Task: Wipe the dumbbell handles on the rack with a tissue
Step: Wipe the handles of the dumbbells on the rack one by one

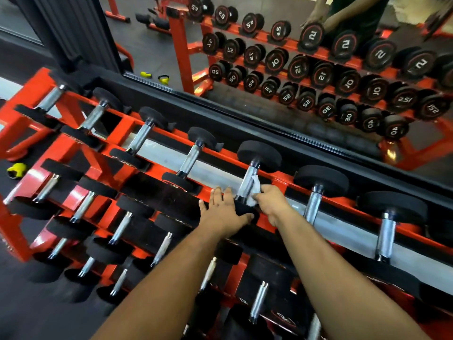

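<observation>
An orange rack (81, 165) holds three tiers of black dumbbells with chrome handles. On the top tier, my right hand (273, 201) grips a white tissue (255, 192) and holds it against the lower right side of one chrome handle (247, 181). My left hand (221, 212) rests on that dumbbell's near black head (244, 211), fingers straight and thumb over the head's edge. Other top-tier handles stand to the left (190, 159) and right (313, 204).
A wall mirror (269, 57) behind the rack reflects the dumbbells and my arms. Yellow kettlebells (16, 169) sit on the dark floor at the left. Lower tiers of dumbbells (161, 249) crowd the space under my forearms.
</observation>
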{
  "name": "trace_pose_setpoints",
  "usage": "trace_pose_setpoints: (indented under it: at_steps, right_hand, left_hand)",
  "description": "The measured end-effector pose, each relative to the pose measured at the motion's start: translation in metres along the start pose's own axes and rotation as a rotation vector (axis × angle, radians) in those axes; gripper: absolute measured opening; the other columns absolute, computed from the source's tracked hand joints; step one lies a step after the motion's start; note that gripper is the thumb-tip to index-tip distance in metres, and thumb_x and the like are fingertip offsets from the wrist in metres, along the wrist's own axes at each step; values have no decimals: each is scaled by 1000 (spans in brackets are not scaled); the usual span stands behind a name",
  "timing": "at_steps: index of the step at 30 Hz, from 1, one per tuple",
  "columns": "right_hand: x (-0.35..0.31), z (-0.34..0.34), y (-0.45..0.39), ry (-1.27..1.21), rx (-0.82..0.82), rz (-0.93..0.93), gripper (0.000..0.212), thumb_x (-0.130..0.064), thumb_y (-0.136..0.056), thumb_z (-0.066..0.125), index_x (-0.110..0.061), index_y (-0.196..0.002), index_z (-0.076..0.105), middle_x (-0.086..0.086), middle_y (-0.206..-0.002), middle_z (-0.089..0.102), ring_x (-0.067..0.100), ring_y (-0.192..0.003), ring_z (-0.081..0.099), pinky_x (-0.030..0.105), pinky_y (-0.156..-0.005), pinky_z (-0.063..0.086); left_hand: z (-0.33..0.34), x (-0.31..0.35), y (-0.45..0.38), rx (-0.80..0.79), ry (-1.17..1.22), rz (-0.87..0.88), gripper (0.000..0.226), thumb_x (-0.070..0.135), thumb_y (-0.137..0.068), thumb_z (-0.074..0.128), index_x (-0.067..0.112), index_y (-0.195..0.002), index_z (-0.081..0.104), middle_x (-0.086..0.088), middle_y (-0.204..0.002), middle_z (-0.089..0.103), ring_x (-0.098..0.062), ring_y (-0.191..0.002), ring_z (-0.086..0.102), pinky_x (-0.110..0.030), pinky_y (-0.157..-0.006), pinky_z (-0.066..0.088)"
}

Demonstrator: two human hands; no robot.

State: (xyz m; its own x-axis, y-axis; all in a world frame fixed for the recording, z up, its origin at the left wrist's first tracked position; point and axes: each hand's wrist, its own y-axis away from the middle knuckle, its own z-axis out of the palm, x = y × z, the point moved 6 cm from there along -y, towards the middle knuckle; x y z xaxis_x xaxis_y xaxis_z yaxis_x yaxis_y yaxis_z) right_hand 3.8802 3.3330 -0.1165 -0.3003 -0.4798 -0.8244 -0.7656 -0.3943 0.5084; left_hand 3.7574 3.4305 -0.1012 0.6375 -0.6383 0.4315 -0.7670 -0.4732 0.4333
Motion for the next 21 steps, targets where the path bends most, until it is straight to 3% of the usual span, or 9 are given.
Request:
trace_pose_setpoints:
  at_steps: [4, 7, 9, 12, 15, 18, 21]
  right_hand:
    - [-3, -35, 34, -78, 50, -154, 23, -4, -98, 56, -15, -119, 57, 6, -109, 68, 24, -92, 71, 36, -63, 61]
    - [0, -73, 53, 112, 121, -262, 20, -12, -97, 61, -23, -112, 54, 1, -107, 64, 23, -81, 72, 43, -62, 63]
    - [5, -100, 61, 251, 189, -328, 18, -14, -93, 68, -23, -106, 61, -1, -104, 68, 21, -80, 72, 45, -70, 62]
    - [8, -141, 68, 363, 304, -422, 13, -18, -87, 74, -26, -96, 71, -6, -97, 73, 15, -86, 68, 35, -78, 57]
    - [12, -171, 72, 422, 363, -490, 18, -14, -90, 71, -21, -107, 75, -6, -108, 73, 6, -94, 60, 23, -83, 42]
    - [22, -184, 64, 577, 314, -584, 33, -5, -92, 64, -20, -119, 73, -7, -119, 71, 11, -106, 63, 22, -90, 44]
    - [36, -179, 51, 848, 107, -794, 46, 4, -90, 59, -15, -132, 65, 6, -141, 60, 23, -132, 55, 40, -111, 43]
  left_hand:
    - [2, 5, 12, 45, 7, -26, 108, 73, -89, 52, 22, -162, -8, -12, -170, -13, -28, -158, -7, -62, -122, -5]
    - [5, 13, 28, 170, 21, -27, 101, 66, -94, 53, 19, -162, -5, -14, -170, -7, -28, -158, -5, -61, -123, -1]
    - [16, 26, 44, 246, 0, 15, 100, 63, -95, 54, 17, -162, -4, -16, -170, -8, -30, -157, -8, -58, -124, 0]
    - [39, 58, 67, 314, -17, 109, 101, 64, -95, 52, 15, -162, -4, -17, -169, -14, -31, -155, -19, -53, -124, -7]
    - [73, 92, 78, 234, 37, 159, 102, 67, -94, 50, 15, -163, -5, -15, -168, -18, -28, -154, -23, -49, -123, -11]
    - [101, 119, 78, 136, 119, 138, 106, 70, -92, 51, 16, -163, -7, -12, -169, -17, -26, -155, -20, -49, -124, -10]
    - [115, 140, 74, 111, 161, 115, 109, 72, -91, 52, 14, -162, -7, -11, -170, -14, -24, -156, -16, -47, -124, -9]
